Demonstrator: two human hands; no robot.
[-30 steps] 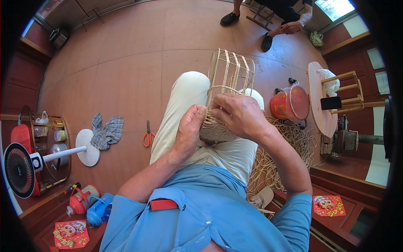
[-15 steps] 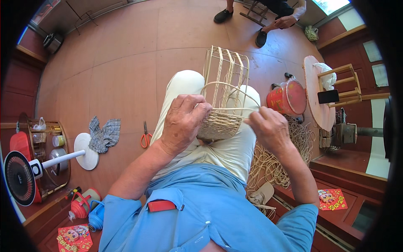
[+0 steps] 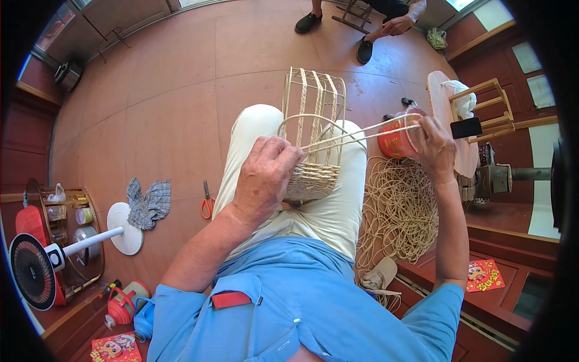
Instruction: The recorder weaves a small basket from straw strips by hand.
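A half-woven basket rests between my thighs, its lower part a tight band of twisted straw-coloured cord. Above the band rises an open frame of thin rods and cord-wrapped uprights. My left hand is closed in a pinch at the left end of the woven edge; its fingertips hide the exact spot. From there two strands of cord stretch to the right, crossing in front of the frame. Out to the right, above the red bucket's near side, my right hand is closed on the strands' far end.
Loose cord lies heaped right of my leg, below a red bucket. Orange-handled scissors and a checked cloth lie left, near a standing fan. Another person's hand and feet show at the far side.
My right hand has moved away to the right and slightly up, drawing the cord out into two long taut strands. The left hand has stayed at the woven edge.
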